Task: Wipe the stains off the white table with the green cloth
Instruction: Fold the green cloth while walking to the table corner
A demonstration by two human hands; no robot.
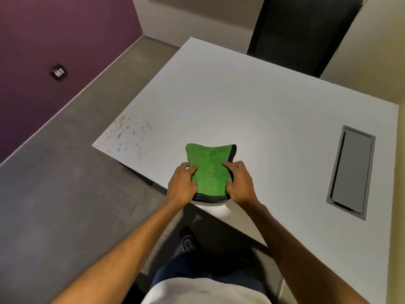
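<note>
A folded green cloth (210, 170) with a black hem lies on the white table (252, 110) near its front edge. My left hand (183, 185) grips the cloth's left side and my right hand (240, 183) grips its right side, fingers resting on top. Orange and grey stains (125, 137) are spattered over the table's near left corner, to the left of the cloth and apart from it.
A grey rectangular cable hatch (350, 172) is set into the table at the right. A black chair (304, 34) stands behind the far edge. Grey carpet (65, 194) lies to the left, with a purple wall (54, 40) beyond. My shoe (187, 239) shows below the table edge.
</note>
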